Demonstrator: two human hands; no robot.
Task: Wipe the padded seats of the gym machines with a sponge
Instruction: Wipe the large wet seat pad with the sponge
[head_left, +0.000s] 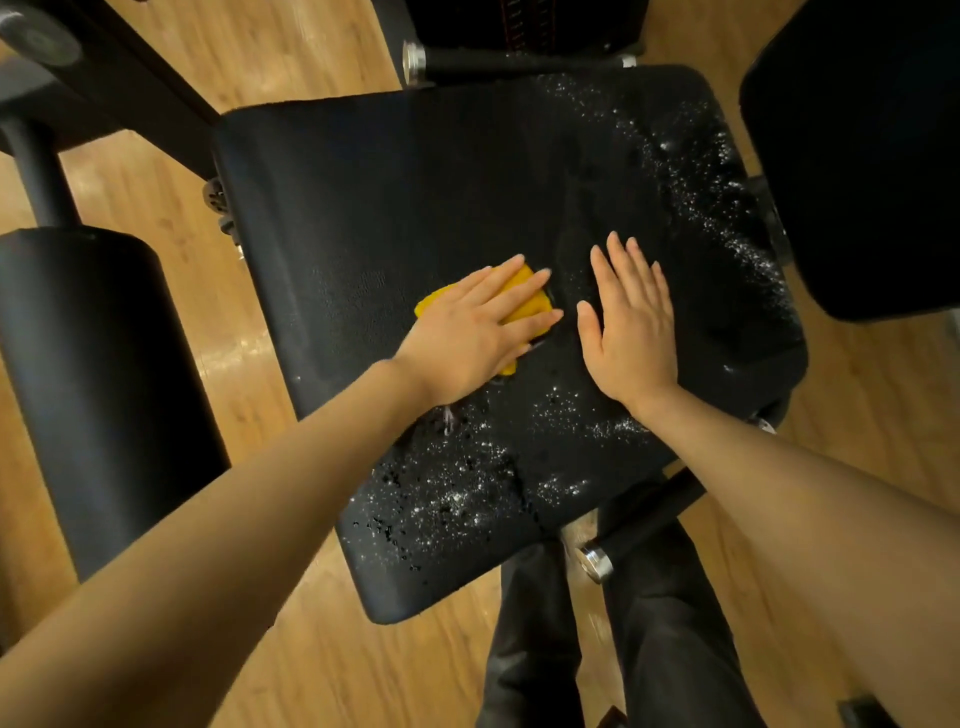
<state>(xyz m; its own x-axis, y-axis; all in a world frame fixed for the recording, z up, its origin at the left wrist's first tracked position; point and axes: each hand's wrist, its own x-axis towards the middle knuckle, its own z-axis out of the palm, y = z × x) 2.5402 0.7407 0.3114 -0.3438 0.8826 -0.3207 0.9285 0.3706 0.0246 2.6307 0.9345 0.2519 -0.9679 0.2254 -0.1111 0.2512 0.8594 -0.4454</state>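
Sponge (522, 301), yellow, lies mid-seat on the black padded seat (395, 197) | our left hand (475, 325) presses it flat, fingers straight and spread | our right hand (631, 327) rests flat just beside, fingers together | white foam specks (457, 493) along the near and right edges

Most of the yellow sponge (524, 301) lay hidden under the left hand (470, 332). Far right of the right hand (631, 332), the black pad (857, 156) ran off-frame.

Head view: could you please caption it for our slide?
Left hand presses a yellow sponge on the foam-speckled black seat; right hand rests flat beside it.
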